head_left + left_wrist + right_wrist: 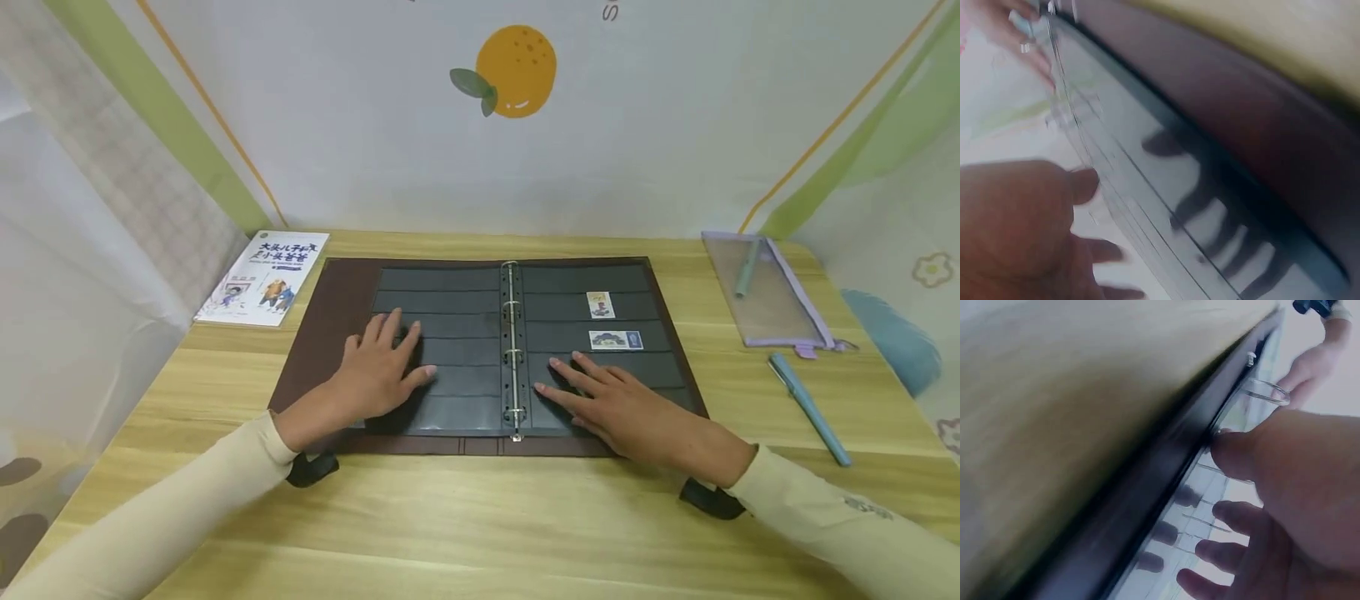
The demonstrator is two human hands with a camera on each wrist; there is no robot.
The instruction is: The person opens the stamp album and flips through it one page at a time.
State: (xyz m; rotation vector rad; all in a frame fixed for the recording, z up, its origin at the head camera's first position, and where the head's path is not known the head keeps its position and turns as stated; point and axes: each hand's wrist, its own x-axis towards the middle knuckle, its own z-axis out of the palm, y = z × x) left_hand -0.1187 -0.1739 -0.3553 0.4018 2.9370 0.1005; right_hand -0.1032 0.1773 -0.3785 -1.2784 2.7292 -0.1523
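A dark brown ring-binder stamp album (pixel 322 333) lies spread open on the table, with black pocket pages on both sides of its metal rings (pixel 513 358). Two stamps sit in pockets of the right page: a small upright stamp (pixel 600 305) and, below it, a wider stamp (pixel 615 340). My left hand (pixel 378 371) is over the left page, fingers spread, holding nothing. Over the lower right page is my right hand (pixel 622 410), its fingers extended below the stamps. In the left wrist view, the left hand (pixel 1022 228) casts a reflection on the glossy page. Whether the fingertips touch is unclear.
A white booklet (pixel 264 279) lies at the back left. At the right are a mesh zip pouch (pixel 780 300) with a pale green pen (pixel 747 268) and a blue-green pen (pixel 810 408) on the wooden table (pixel 480 517). A printed curtain (pixel 360 150) stands behind.
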